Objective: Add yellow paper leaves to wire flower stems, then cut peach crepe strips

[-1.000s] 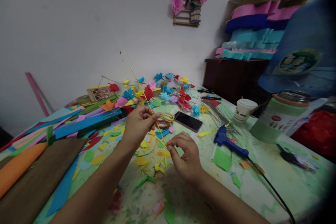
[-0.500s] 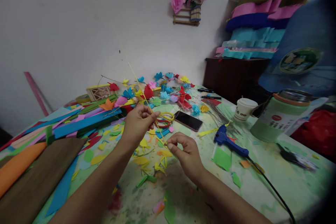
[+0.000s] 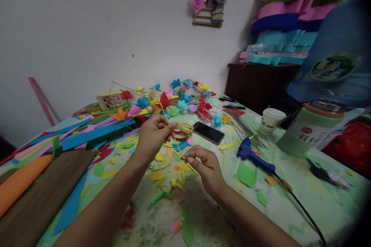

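Observation:
A thin yellow stem (image 3: 159, 97) slants from the upper left down to my two hands. My left hand (image 3: 155, 133) pinches it between thumb and fingers partway along. My right hand (image 3: 204, 164) is closed on its lower end, where a short yellow strip (image 3: 192, 168) sticks out below the fingers. Just behind my left hand lie scissors with yellow and red handles (image 3: 184, 128), partly hidden. A black phone (image 3: 209, 132) rests to the right of the scissors. Yellow paper scraps (image 3: 156, 176) are scattered beneath my hands.
Paper flowers (image 3: 182, 105) cover the table's back. Rolled crepe paper (image 3: 98, 135) is heaped at left. On the right are a blue glue gun (image 3: 255, 156) with a black cord, a white paper cup (image 3: 271, 120), a green bottle (image 3: 310, 129) and dark scissors (image 3: 329, 173).
The view has shifted slightly. A short yellow strip now shows below my right fingers. Both hands keep nearly the same pose on the stem.

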Demonstrator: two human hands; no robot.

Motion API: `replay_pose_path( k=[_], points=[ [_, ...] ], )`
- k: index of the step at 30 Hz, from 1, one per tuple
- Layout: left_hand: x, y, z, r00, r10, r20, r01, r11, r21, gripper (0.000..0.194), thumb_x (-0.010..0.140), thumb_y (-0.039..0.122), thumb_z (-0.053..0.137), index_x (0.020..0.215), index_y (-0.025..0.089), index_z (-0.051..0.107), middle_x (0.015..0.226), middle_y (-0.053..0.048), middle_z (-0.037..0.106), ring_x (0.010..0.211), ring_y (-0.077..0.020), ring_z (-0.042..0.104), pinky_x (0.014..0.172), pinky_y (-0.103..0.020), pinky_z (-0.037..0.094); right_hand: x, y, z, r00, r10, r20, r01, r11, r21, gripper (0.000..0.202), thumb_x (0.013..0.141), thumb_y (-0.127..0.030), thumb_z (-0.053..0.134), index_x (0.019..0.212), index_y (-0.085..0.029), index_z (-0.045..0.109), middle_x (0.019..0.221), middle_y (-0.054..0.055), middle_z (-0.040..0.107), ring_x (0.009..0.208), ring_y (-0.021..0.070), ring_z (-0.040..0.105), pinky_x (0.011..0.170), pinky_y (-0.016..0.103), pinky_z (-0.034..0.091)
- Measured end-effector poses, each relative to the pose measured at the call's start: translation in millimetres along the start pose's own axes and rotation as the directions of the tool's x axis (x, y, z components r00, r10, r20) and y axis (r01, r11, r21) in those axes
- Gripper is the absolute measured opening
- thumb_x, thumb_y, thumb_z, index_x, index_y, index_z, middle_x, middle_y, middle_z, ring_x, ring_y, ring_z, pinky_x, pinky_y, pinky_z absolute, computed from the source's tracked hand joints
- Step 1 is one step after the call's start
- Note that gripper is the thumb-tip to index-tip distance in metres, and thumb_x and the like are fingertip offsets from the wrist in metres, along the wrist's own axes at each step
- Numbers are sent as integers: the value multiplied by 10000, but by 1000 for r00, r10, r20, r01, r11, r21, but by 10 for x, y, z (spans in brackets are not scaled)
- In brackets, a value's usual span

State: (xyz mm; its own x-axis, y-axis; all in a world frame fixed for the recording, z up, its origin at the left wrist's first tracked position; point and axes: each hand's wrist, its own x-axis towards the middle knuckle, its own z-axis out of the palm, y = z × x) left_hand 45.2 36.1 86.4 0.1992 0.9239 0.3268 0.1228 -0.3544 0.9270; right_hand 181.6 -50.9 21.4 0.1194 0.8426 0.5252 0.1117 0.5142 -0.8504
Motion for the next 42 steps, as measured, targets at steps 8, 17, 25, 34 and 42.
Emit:
replay_pose_path(
  k=[8,17,25,34,42],
  points=[
    [3,-1,9,1000,20,-6,-20,999,48,296,664,356,712,641,172,482,427,50,526,361,-78,471,370,-163,332,-10,-8,15,1000,-5,-8,5,1000,-21,132,761,-235,574,724,-182,688,700,46,628,712,181,578,684,314,447],
    [-6,-19,17,999,48,0,-48,998,44,300,657,361,718,618,176,486,456,31,557,368,-83,484,373,-172,338,-6,23,69,998,-20,-53,12,987,-162,106,726,-228,630,629,-186,636,640,21,618,634,150,551,616,280,451],
    [-49,41,66,999,22,44,-21,999,-31,303,672,410,706,703,166,528,490,36,560,416,-94,523,411,-183,388,19,56,44,997,17,-76,-34,975,-222,148,746,-236,595,610,-183,616,625,10,607,624,147,544,613,267,426],
    [-87,81,110,975,-4,224,37,989,-146,243,739,338,635,868,138,582,691,-34,670,499,-91,556,481,-198,428,39,127,35,991,105,-85,-120,976,-183,193,772,-283,555,614,-175,583,626,5,578,631,148,517,619,264,399],
    [-62,50,85,986,15,166,4,993,-116,203,707,327,666,785,146,618,650,-20,658,500,-91,547,497,-203,427,36,180,25,995,67,-74,-82,973,-216,229,820,-298,500,636,-182,572,670,25,610,663,161,544,636,272,413]
  ],
)
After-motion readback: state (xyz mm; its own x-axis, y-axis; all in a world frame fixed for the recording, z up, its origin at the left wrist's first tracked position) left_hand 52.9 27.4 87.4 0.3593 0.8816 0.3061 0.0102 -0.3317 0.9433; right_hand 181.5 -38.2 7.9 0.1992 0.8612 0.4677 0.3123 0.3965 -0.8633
